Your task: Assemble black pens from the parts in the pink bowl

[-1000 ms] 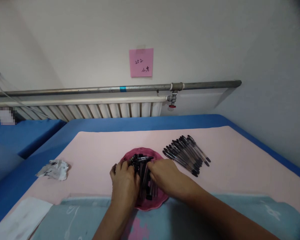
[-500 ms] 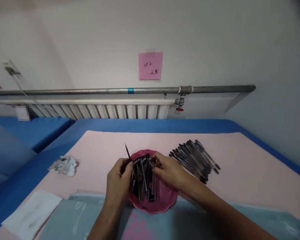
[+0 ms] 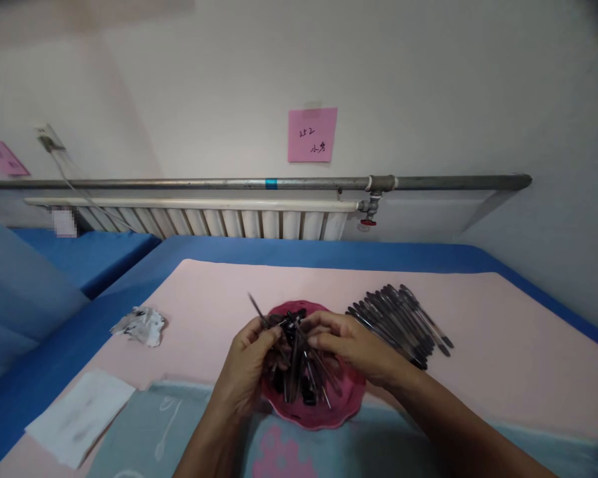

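My left hand (image 3: pixel 249 358) is closed at the left side of a pink scalloped bowl (image 3: pixel 323 419). From its thumb and fingers a thin dark pen refill (image 3: pixel 256 305) points up and to the left. My right hand (image 3: pixel 349 342) reaches over the bowl from the right, thumb and fingertips pinched on a slender pen part, blurred and half hidden. Beneath both hands the bowl holds a jumble of pen parts (image 3: pixel 299 375), clear barrels and black pieces among them. To the right, a row of capped black pens (image 3: pixel 393 322) lies slanted on the pink tabletop.
Crumpled, stained tissue (image 3: pixel 142 325) and a flat white sheet (image 3: pixel 82 418) with smudges lie on the left. A grey-blue cloth (image 3: pixel 164 425) covers the near edge. Beyond the blue table edge (image 3: pixel 319 251) stand a radiator (image 3: pixel 254 222) and a pipe (image 3: pixel 204 182).
The view has shifted, so the scene sits slightly further right. My fingers have moved among the pen parts, and several pieces in the bowl now lie at different angles. The refill remains in my left hand.
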### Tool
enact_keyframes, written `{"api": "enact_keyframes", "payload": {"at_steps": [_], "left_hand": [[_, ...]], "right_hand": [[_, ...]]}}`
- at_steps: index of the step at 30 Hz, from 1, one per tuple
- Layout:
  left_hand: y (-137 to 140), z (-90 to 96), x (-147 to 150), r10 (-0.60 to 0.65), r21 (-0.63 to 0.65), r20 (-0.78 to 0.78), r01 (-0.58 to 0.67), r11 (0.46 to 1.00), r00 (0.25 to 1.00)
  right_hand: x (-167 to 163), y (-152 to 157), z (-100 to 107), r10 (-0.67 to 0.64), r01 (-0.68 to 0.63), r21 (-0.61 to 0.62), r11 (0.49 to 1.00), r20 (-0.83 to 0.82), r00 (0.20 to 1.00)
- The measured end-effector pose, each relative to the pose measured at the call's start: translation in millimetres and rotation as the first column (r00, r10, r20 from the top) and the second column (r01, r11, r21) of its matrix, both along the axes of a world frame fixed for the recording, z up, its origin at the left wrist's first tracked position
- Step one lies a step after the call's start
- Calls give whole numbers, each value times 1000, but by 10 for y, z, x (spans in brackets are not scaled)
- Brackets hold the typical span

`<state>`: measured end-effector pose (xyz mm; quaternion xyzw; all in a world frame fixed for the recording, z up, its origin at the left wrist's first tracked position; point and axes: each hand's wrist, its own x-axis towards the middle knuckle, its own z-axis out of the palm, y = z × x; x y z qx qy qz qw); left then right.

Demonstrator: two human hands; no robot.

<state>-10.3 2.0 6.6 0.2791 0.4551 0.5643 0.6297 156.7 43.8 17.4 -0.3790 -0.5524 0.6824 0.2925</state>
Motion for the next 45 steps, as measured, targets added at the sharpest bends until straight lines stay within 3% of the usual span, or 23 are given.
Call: {"api": "enact_keyframes", "payload": {"at_steps": [8,13,17,26,39,45], "left_hand": [[-1,-40,-26,-81,-14,56,82,997,995],[26,-41,-75,35,-6,37,-35,999,999],[57,-40,-150,41,-11,-23,-42,999,999],[47,-67,-160,10,-16,-180,-13,1000,984],[45,60,-201,43,-15,45,-42,999,998],[46,59,-223,144,27,183,-151,988,973]], "right_hand": [[-2,-14,-69,130,-130,-93,987,-3,991],[-13,-40,-62,150,-147,-95,985,30,988],[-3,-18,-24,118,-113,-68,991,70,991],[34,66,-113,76,-84,-105,991,-77,994],[34,69,-134,33,-48,-139,989,-107,994],[17,72,-139,31,-33,-57,998,-41,999]]}}
